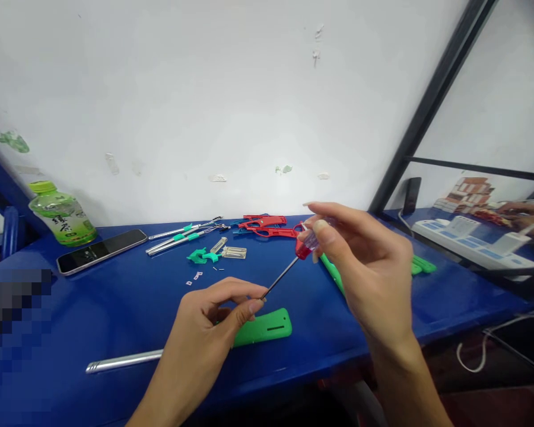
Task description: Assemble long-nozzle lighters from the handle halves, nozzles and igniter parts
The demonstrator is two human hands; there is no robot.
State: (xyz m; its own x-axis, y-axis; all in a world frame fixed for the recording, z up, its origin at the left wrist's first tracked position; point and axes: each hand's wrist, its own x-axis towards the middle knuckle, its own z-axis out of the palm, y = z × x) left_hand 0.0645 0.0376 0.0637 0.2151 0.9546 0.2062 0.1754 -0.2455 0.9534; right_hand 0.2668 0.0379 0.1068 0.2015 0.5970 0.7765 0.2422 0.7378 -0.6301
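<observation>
My right hand (360,261) grips the clear and red handle of a screwdriver (283,274) with thumb and fingers. The thin metal shaft slants down to the left. My left hand (213,326) pinches the shaft's lower end between thumb and forefinger; whether a small part sits at the tip is hidden. Beneath my left hand lies a long-nosed lighter with a green handle (267,327) and a silver tube (124,360), its middle covered by the hand. Behind my right hand, another green handle piece (332,273) is partly hidden.
Silver tubes (178,240), red casings (267,226), clear fuel tanks (234,252), turquoise parts (199,256) and tiny pieces (197,276) lie farther back. A phone (102,252) and bottle (64,216) stand left. At right are a power strip (471,246) and another person's hand (523,213).
</observation>
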